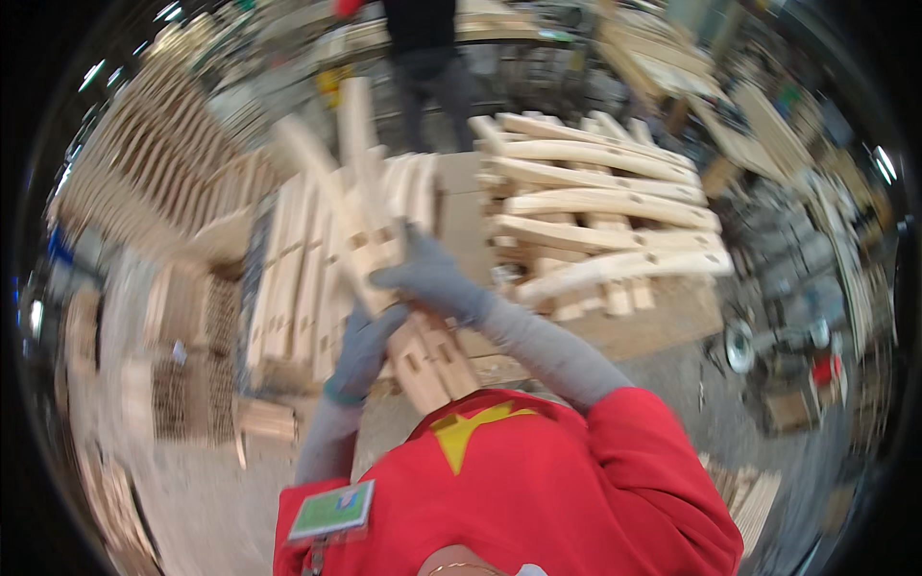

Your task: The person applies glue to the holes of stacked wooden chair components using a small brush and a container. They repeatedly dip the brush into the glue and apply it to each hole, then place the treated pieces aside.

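Two pale wooden furniture legs (427, 360) with cut mortise slots are held up in front of my chest, their far ends spread apart and smeared by motion. My gloved right hand (434, 276) is closed around them from the right, near their middle. Lower down, on the left side, my gloved left hand (363, 348) grips the same legs. Beneath and to the left lies a row of similar slotted wooden pieces (296, 274), side by side. On the right, curved wooden parts (615, 202) with dark holes are stacked crosswise in layers.
Both stacks rest on a workbench (672, 312). Tall piles of curved wooden parts (144, 163) stand at the far left, with bundled wood blocks (182, 355) nearer. Beyond the bench stands a person (423, 48) in dark clothes. Planks (740, 134) lean at the far right.
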A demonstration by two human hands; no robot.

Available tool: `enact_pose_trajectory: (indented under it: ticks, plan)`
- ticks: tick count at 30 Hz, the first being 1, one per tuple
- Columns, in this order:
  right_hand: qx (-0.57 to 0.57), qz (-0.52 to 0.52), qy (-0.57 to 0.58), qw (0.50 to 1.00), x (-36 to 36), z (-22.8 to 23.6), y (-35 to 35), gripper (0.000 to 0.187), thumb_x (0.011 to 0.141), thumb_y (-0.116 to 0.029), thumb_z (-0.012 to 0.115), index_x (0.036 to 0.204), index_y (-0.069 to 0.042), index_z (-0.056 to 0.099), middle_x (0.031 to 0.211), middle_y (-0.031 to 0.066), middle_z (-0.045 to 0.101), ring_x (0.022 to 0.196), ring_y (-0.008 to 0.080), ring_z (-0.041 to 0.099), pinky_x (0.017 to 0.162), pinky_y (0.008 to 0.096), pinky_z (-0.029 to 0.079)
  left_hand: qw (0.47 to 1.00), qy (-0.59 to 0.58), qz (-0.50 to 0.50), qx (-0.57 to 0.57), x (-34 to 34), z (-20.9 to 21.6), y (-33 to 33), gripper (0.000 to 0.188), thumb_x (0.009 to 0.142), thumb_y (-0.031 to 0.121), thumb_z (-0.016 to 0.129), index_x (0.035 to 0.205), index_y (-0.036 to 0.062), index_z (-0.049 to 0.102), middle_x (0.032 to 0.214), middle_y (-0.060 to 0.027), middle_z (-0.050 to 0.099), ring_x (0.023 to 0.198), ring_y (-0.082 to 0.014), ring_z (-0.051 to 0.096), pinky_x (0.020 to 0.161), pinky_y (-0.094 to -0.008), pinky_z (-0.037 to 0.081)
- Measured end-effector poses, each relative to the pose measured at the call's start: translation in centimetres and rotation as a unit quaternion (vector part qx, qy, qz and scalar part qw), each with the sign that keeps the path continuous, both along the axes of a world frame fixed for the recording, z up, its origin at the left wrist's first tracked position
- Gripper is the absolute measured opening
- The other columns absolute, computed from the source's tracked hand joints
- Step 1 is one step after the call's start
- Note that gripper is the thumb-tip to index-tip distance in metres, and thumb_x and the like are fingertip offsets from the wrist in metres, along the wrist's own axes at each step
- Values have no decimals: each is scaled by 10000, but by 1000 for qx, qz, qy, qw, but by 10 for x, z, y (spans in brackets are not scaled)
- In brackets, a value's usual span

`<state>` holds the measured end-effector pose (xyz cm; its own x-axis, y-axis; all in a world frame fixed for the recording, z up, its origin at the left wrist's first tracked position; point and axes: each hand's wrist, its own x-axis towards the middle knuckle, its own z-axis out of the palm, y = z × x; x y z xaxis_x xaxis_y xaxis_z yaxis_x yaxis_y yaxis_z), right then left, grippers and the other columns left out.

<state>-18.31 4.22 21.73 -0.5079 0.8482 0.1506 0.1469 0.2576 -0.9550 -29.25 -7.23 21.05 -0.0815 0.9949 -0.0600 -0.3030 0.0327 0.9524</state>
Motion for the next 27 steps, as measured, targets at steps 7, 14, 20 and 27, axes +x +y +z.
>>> enact_pose_trajectory:
  ticks: [7,14,20,27]
  plan:
    - [100,149,-10,984,65,93,5,845,619,-317,710,1320,20,378,1099,264,573,1019,361,581,878,380,454,990,-74,4,120,25,20,-1,408,955,168,467,1338,56,384,1278,-86,486,1097,-209,545,916,-355,469]
    - [403,104,-224,881,127,128,-3,554,676,-199,674,1174,-12,518,1129,180,523,1008,359,555,826,414,470,947,-243,164,128,83,36,46,387,951,312,478,1274,98,482,1273,-84,517,1186,-198,493,943,-390,469]
    - [586,-34,61,807,273,168,10,327,745,-216,667,1047,-94,633,1029,111,590,918,285,581,773,381,476,950,-69,123,280,115,8,78,475,948,106,453,1409,97,337,1342,-146,442,1214,-243,467,1015,-396,423]
    - [495,-34,28,868,532,247,-53,141,790,-200,699,755,-98,609,754,68,584,617,154,538,467,299,442,852,294,364,236,219,10,106,584,877,95,621,1363,-30,322,1355,-174,432,1229,-273,448,1042,-373,374]
